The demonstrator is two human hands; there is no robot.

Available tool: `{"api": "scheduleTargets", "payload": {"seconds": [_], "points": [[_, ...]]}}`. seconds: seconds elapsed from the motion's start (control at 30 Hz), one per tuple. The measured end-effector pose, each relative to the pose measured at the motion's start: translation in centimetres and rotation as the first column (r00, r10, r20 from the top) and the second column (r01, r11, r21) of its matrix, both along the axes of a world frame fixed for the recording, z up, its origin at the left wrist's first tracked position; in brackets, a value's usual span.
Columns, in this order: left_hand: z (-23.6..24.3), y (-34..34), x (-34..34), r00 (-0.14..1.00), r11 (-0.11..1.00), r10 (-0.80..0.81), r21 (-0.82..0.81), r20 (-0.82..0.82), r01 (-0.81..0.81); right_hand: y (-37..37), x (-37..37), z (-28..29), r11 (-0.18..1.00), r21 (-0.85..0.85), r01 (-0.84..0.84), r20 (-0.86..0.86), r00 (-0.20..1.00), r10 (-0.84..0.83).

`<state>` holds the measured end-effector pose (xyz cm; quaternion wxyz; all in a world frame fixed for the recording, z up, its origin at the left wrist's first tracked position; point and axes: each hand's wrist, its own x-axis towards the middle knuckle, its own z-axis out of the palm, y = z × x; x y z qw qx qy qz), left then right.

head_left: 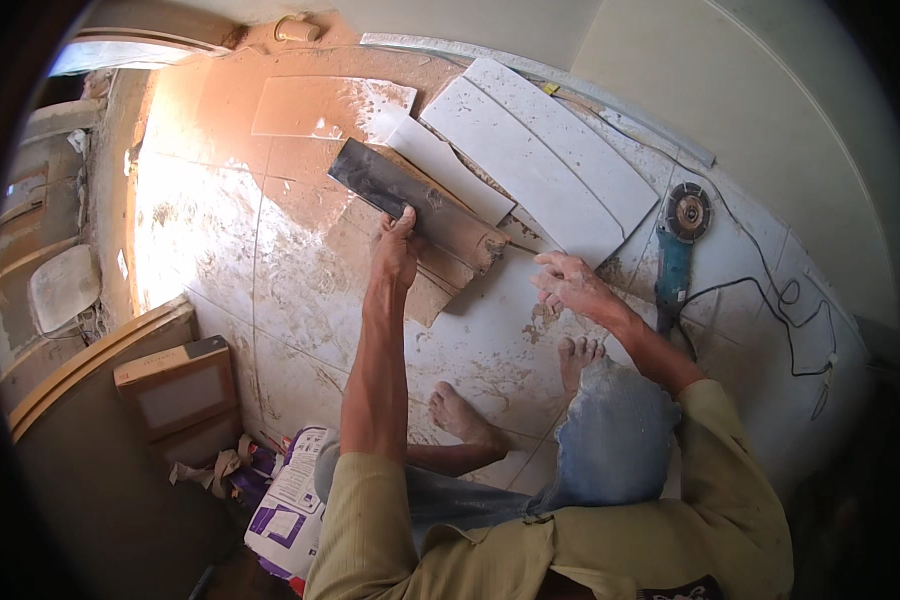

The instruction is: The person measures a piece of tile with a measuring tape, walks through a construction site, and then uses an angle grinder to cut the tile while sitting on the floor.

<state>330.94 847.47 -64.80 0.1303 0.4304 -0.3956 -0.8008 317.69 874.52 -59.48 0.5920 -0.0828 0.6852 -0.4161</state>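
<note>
A long dark, dust-coated strip (380,180) is gripped near its lower edge by my left hand (395,240), thumb on top. It lies over brown, dusty pieces (440,290) and beside a narrow white piece (460,190). My right hand (570,285) is right of the strip's end, fingers apart and slightly bent, beside larger white panels (530,150); a thin line near its fingertips is too small to make out. An angle grinder (675,260) with a round disc lies to the right, its black cord looping over the floor. My bare feet (455,415) show below.
A dusty tiled floor (300,350) surrounds the pieces. A long pale bar (650,135) runs along the back wall. A doorway (90,200) is at left, with a cardboard box (170,390) and a white-purple sack (280,505) below it. A small beige container (295,28) is at the back.
</note>
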Motion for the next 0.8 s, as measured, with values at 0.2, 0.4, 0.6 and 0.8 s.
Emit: {"api": "scheduleTargets", "payload": {"seconds": [0.2, 0.4, 0.6, 0.8], "points": [[0.1, 0.6, -0.5, 0.993, 0.998, -0.016, -0.059, 0.113, 0.022, -3.6, 2.5, -5.4, 0.967, -0.190, 0.170, 0.026, 0.985, -0.168], [1.1, -0.1, -1.0, 0.986, 0.986, -0.127, -0.091, 0.105, 0.137, -5.6, 3.1, -5.8, 0.891, -0.325, 0.317, 0.033, 0.945, -0.324], [2.1, -1.5, -0.2, 0.822, 0.880, -0.221, -0.255, 0.525, 0.400, -5.8, 3.6, -6.4, 0.869, -0.333, 0.367, 0.004, 0.922, -0.388], [2.7, -0.3, 0.5, 0.754, 0.710, -0.096, -0.486, 0.650, 0.509, -5.4, 4.4, -7.2, 0.876, -0.380, 0.297, -0.157, 0.912, -0.378]]}}
